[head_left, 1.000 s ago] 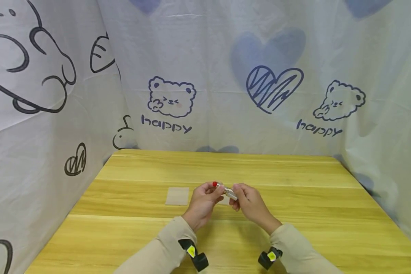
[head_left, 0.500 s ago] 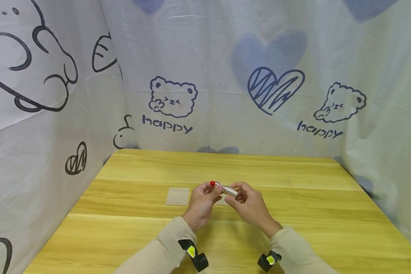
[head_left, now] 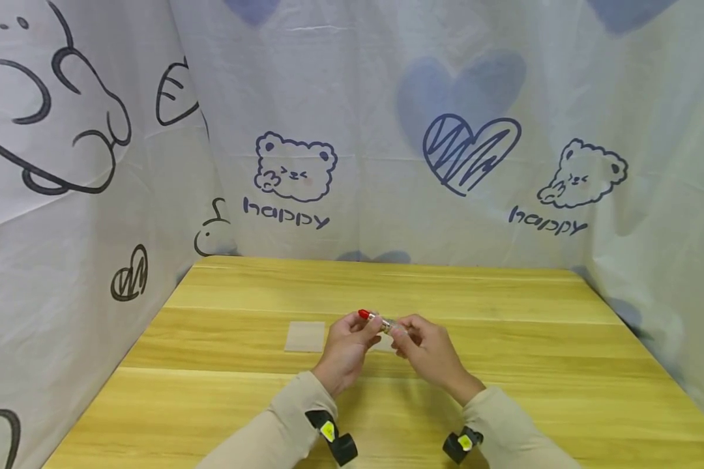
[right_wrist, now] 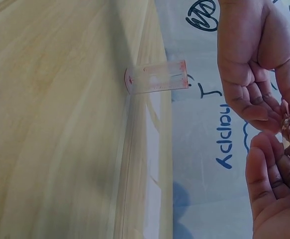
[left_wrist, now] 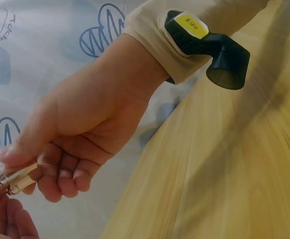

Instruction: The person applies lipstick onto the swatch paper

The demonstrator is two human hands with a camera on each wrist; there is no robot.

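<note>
Right now the fingers of your left hand (head_left: 346,353) pinch the lipstick (head_left: 386,325) near its middle, red tip slanting up to the left, while those of your right hand (head_left: 433,350) grip its base. You hold it above the wooden counter (head_left: 211,404). A pale square (head_left: 305,337) lies just left of your left hand; another pale piece (head_left: 382,344) seems to lie beyond your hands, mostly hidden.
</note>
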